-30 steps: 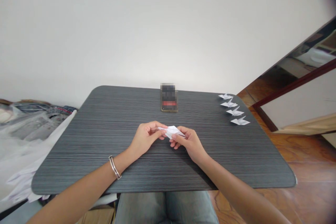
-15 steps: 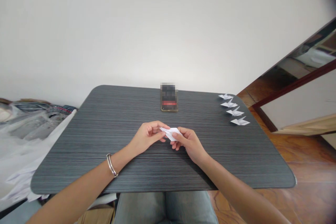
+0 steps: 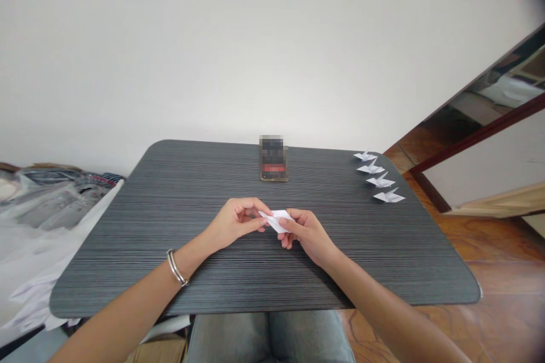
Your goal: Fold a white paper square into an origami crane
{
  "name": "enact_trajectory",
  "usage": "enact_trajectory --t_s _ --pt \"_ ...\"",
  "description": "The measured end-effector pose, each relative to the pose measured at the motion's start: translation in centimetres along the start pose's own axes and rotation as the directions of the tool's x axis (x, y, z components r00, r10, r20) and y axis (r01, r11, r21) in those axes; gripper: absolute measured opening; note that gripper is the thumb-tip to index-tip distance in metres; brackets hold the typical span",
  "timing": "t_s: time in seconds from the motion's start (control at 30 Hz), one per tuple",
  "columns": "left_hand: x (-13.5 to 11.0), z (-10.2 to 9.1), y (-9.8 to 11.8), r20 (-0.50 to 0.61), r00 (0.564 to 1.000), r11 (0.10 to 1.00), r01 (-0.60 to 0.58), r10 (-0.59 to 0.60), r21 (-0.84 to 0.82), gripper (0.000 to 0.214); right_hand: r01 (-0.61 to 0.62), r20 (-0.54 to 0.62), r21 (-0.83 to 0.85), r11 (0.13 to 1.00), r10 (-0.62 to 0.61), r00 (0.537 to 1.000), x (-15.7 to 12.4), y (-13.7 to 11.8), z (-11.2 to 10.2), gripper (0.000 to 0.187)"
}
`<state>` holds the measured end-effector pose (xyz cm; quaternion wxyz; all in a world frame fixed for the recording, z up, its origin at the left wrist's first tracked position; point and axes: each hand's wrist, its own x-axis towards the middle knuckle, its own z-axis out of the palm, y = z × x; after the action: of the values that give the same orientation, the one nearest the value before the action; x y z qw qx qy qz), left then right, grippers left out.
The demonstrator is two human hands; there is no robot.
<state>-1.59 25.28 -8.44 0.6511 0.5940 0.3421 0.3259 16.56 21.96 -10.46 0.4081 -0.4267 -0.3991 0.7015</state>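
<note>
Nearest, knees in blue jeans sit tucked under the near edge of the dark striped table. A silver bangle rings the left wrist above the table's near part. Over the table's middle, the left hand and right hand meet on a small white folded paper. Both hands are curled in. The left pinches the paper's left tip between thumb and fingertips, and the right is closed round the other end. Whether the paper clears the tabletop I cannot tell. Farther on, a phone sits by the table's far edge, and four paper cranes line its far right corner.
</note>
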Motion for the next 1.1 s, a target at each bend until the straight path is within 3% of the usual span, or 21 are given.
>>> enact_trajectory --t_s 0.23,0.57,1.1 --pt "-0.1 -0.7 0.0 0.017 1.0 0.973 0.013 -0.017 0.229 0.013 -0.055 0.033 -0.02 0.998 0.055 0.998 -0.1 -0.3 -0.1 0.027" --pt "0.3 -1.0 -0.6 0.086 0.983 0.986 0.166 -0.163 -0.029 0.012 -0.104 0.074 -0.025 0.994 0.106 0.992 -0.1 -0.4 -0.2 0.03" --pt "0.4 -0.9 -1.0 0.041 0.981 0.977 0.194 -0.191 -0.089 0.01 -0.023 0.086 -0.1 0.995 0.031 0.996 -0.3 -0.2 0.0 0.03"
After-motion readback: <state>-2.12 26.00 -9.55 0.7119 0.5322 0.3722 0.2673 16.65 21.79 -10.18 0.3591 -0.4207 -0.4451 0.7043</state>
